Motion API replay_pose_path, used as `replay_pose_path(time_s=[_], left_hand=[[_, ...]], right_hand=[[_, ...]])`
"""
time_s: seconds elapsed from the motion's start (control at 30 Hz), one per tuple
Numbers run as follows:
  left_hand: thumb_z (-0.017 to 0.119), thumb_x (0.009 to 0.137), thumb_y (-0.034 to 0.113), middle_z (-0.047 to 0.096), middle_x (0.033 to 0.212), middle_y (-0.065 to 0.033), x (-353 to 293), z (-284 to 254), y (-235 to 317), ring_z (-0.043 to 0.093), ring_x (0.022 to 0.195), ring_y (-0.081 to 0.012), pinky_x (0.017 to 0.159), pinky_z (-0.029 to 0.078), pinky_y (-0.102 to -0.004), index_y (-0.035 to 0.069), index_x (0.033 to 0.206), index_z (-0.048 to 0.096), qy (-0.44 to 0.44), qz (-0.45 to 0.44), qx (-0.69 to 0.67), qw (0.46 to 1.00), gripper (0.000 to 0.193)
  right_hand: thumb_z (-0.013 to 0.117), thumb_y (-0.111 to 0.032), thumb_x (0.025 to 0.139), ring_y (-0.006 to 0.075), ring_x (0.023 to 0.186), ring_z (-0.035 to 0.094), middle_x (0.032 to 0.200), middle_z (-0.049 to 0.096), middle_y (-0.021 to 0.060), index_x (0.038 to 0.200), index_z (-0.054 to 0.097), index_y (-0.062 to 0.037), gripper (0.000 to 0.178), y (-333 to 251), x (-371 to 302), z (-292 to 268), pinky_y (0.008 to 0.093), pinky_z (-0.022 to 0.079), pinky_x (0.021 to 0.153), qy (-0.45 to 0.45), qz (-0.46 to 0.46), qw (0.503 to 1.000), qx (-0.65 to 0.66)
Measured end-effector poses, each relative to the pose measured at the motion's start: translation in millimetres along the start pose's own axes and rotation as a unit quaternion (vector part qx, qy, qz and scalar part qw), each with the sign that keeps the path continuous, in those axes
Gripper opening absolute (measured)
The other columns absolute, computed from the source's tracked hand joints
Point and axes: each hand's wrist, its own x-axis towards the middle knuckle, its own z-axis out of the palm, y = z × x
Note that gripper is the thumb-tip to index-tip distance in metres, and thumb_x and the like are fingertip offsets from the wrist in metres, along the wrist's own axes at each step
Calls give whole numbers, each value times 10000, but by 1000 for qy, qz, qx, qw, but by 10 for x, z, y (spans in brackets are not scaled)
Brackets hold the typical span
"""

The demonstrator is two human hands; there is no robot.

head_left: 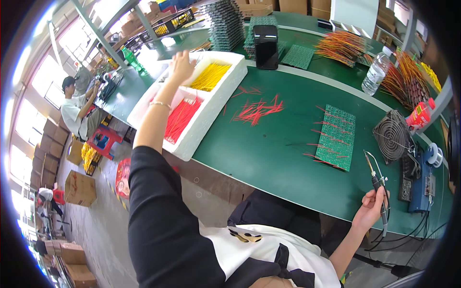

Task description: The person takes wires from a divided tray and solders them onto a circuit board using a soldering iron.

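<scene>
My left hand (182, 68) is stretched out over the far side of a white foam box (225, 91). Its fingers are slightly bent and apart, and no object shows in them. Beside it in the box lie yellow wires (210, 77); red wires (183, 117) fill a nearer compartment, below my forearm. My right hand (370, 211) grips a soldering iron (376, 185) with a thin curved metal tube along it, tip pointing up and away. Left of the iron is a green circuit board panel (338, 137) with several red wires across it. Loose red wires (259, 113) lie mid-table.
A black phone (266, 47) stands upright behind the board area. At the right are a water bottle (377, 71), a black fan (393, 135), a red bottle (420, 114) and a blue soldering unit (421, 187) with cables. Stacked boards (222, 26) stand at the back. Another person (77, 105) sits far left.
</scene>
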Motion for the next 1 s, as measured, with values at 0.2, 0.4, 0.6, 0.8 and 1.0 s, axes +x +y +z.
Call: replay_pose_path(time_s=[0.2, 0.4, 0.6, 0.8, 1.0], left_hand=[[657, 708, 293, 619, 859, -130, -149, 236, 506, 585, 815, -285, 735, 459, -362, 93, 833, 649, -164, 103, -101, 976, 236], [752, 621, 210, 633, 638, -65, -113, 178, 419, 583, 567, -148, 562, 451, -286, 59, 678, 661, -141, -41, -291, 945, 185], [713, 664, 157, 615, 599, -45, -61, 76, 306, 571, 580, -115, 562, 444, -256, 51, 717, 683, -143, -104, -361, 915, 122], [677, 693, 108, 627, 664, -46, -58, 73, 289, 563, 615, -110, 596, 443, -251, 24, 742, 664, -116, -117, -433, 886, 99], [649, 758, 147, 641, 801, -28, 118, -120, 219, 570, 758, -103, 687, 410, -258, 69, 803, 642, -5, -146, -549, 823, 90]], right_hand=[[518, -176, 885, 40, 447, 379, 583, 495, 19, 802, 478, -61, 147, -30, -21, -7, 176, 301, 421, -5, -3, 1000, -17], [499, -174, 895, 37, 465, 380, 612, 504, 15, 792, 488, -77, 143, -18, -54, -3, 181, 290, 437, -34, -15, 999, -10], [499, -173, 895, 37, 465, 379, 606, 499, 14, 790, 481, -78, 143, -30, -36, -21, 180, 293, 438, -34, -8, 999, -23], [516, -182, 885, 40, 441, 368, 577, 480, 20, 793, 459, -56, 166, -20, -28, -12, 184, 310, 423, -26, -13, 999, -24], [523, -165, 881, 45, 436, 382, 580, 489, 26, 804, 463, -52, 149, -27, -46, 4, 171, 301, 416, -23, -10, 1000, -8]])
